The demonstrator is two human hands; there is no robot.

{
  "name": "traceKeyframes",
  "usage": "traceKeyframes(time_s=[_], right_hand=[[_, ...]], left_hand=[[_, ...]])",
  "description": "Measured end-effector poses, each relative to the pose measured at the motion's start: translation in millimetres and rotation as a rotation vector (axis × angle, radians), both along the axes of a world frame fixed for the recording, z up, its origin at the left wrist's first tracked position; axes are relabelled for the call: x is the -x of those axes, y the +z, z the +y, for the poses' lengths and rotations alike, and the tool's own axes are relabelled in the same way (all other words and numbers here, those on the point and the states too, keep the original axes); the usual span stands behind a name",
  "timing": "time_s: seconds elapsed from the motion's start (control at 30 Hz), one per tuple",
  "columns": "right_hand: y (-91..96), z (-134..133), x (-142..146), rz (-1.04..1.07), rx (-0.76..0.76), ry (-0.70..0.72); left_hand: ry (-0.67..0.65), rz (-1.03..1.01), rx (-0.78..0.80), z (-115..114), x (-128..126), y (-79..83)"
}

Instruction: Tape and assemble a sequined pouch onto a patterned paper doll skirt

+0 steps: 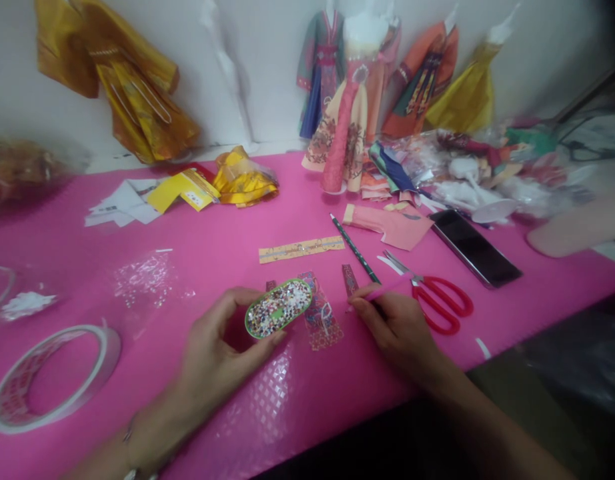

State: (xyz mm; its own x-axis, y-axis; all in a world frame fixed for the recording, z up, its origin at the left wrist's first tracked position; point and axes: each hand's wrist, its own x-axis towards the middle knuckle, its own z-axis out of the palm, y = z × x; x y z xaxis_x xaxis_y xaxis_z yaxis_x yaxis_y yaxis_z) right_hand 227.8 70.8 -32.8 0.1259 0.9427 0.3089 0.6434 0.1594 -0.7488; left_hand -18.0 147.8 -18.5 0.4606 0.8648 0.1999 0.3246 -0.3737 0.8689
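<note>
My left hand curls round a small green-rimmed oval dish full of tiny sparkling beads and holds it just above the pink table. My right hand is closed in a pinch on the lower end of a dark green pencil, which slants up and away from it. Between the hands lie a patterned red paper piece and a small dark red strip. Red-handled scissors lie just right of my right hand.
A tape roll sits at the front left, clear plastic bags behind it. A tan paper strip, pink paper garment and black phone lie further back. Paper-dressed dolls stand against the wall, scraps to the right.
</note>
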Motion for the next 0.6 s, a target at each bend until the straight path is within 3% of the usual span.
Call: traceKeyframes(time_s=[0.6], right_hand=[[4.8, -7.9, 4.6, 0.058, 0.033, 0.069]], left_hand=[[-0.013, -0.05, 0.024, 1.0, 3.0, -6.2]])
